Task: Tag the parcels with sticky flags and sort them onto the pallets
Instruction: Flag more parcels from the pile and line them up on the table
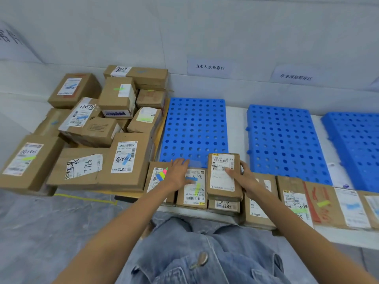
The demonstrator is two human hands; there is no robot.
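The right hand [245,177] has its grip closed round a small cardboard parcel [222,181], thumb pressed on the white label and fingers curled behind the far right edge; the parcel sits over a lower parcel [223,206] in the near row, and whether it rests on it or is held just clear cannot be told. The left hand [178,173] grips nothing: its fingers are straight and spread, the palm laid over the neighbouring flagged parcel [193,193], whose label carries a blue strip and a yellow-green one. Just left of that hand a fan of sticky flags [162,174] in pink, green, blue and yellow lies on another parcel [152,181]. More parcels [320,201] run along the near edge of the white table [348,239] to the right, several with coloured strips. Beyond the hands three blue perforated pallets [194,128] lie side by side. To the left a heap of boxes [114,103] is stacked against the wall, many with flags on them. Two paper signs [209,67] hang on the wall above the pallets
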